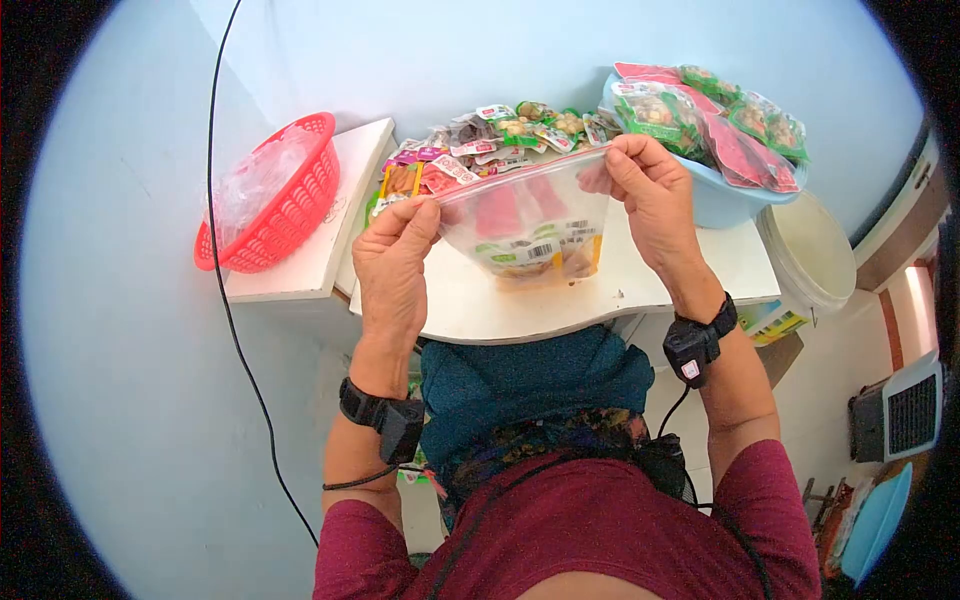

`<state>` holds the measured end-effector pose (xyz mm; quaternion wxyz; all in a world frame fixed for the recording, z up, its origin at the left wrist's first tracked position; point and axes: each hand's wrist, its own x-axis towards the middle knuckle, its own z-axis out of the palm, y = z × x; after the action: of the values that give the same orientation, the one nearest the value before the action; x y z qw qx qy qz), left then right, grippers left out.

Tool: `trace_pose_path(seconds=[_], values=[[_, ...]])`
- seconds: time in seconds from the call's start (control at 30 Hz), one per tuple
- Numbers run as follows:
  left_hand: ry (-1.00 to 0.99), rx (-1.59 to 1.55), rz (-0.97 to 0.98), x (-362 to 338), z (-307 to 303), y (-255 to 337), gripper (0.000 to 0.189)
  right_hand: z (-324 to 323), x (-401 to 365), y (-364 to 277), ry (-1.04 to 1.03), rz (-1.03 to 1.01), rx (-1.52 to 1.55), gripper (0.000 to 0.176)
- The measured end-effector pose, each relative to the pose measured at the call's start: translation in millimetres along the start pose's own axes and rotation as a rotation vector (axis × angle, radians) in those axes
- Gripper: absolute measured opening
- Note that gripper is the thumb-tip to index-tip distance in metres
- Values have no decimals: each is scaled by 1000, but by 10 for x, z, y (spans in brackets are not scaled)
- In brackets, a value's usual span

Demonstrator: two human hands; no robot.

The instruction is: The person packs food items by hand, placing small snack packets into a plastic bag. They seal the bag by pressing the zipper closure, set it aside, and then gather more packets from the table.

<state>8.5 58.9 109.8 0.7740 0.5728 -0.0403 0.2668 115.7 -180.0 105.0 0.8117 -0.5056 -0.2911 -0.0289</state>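
A clear zip-lock bag point(520, 215) with a red strip along its top hangs between my hands over the white table point(460, 315). My left hand point(395, 245) pinches its top left corner. At the top right corner my right hand point(655, 200) grips the same edge, thumb against fingers. Inside the bag are small packets with barcodes, some green, pink and yellow; their contents are hard to make out. Just behind the bag lies a pile of small snack packets point(480, 140), partly hidden by it.
A red plastic basket point(285, 205) with clear plastic bags leans at the left. On the right, a light blue basin point(715, 195) is heaped with filled bags point(655, 110). A white bucket point(815, 250) stands beside it. A black cable point(222, 270) runs down the left side.
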Motion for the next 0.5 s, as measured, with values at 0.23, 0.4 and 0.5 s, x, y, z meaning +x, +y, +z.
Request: trace_pose_path(seconds=[0.23,0.4,0.5], values=[[7,254,71,12,156,145,18,42,-12,1,64,11,27,11],[-242,939,432,133,391,473,28,88,-56,-30,45,-7,6,12],[-426,1167,565,248,600,507,25,90,-78,-25,43,-27,-64,11]])
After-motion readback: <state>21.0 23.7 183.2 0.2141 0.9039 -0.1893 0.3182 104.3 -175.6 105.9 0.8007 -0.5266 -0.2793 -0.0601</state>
